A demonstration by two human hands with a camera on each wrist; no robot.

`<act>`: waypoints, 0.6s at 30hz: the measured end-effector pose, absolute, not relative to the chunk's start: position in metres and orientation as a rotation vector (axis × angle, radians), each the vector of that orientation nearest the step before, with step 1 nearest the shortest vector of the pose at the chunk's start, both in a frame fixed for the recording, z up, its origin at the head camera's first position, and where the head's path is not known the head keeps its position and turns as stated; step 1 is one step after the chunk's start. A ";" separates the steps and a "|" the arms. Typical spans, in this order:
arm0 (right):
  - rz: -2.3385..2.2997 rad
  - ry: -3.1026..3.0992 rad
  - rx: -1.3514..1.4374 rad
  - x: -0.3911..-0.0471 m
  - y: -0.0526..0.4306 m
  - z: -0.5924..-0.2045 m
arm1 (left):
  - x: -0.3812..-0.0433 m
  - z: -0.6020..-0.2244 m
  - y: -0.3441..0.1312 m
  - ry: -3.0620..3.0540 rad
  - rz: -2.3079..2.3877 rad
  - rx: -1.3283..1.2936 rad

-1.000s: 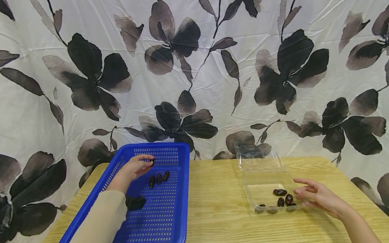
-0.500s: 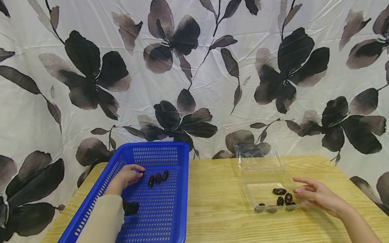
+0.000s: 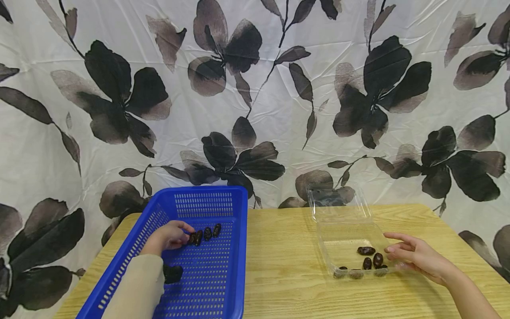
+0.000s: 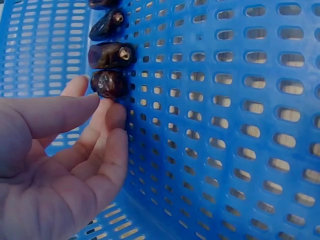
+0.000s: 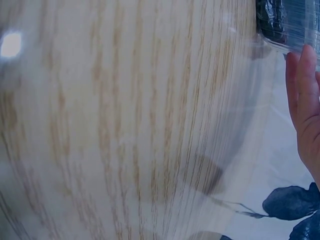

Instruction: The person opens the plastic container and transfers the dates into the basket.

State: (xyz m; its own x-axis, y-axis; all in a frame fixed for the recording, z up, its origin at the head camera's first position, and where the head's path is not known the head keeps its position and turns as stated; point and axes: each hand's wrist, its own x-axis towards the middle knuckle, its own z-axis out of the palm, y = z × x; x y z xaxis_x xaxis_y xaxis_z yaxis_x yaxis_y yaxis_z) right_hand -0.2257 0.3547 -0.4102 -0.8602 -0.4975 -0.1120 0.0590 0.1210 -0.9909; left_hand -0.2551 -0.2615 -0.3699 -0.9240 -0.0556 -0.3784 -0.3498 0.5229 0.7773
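In the blue basket (image 3: 223, 283), my left hand (image 3: 169, 236) has its thumb and fingertips at a dark brown date (image 4: 109, 83), pinching it at the near end of a row of dates. Beside it lies another date (image 4: 111, 55), and more continue the line, each on the basket floor. To the right, my right hand (image 3: 420, 257) reaches the side of a clear plastic clamshell box (image 3: 326, 252), fingers extended against its wall. Several dates (image 3: 366, 250) lie inside that box, whose lid stands up at the back. Only part of the right hand (image 5: 309, 100) shows in the right wrist view.
A black object (image 3: 173, 274) strapped by my left wrist hangs over the basket floor. The wooden table (image 3: 283, 266) spans between basket and box. Behind it hangs a white cloth (image 3: 295, 133) with dark flowers. Raised basket walls surround the left hand.
My left hand has moved left, then down and slightly right, bringing its date from above the basket to the end of the row. The right hand stays at the box.
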 end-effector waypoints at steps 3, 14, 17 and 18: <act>-1.784 1.991 -0.415 -0.225 0.356 -0.410 | -0.255 -0.366 -0.261 2.461 1.365 -0.323; -1.779 2.007 -0.406 -0.225 0.355 -0.409 | -0.263 -0.340 -0.256 2.419 1.442 -0.215; -1.780 2.003 -0.410 -0.225 0.355 -0.409 | -0.266 -0.328 -0.246 2.394 1.465 -0.199; -1.781 2.001 -0.411 -0.225 0.355 -0.409 | -0.267 -0.323 -0.243 2.388 1.471 -0.187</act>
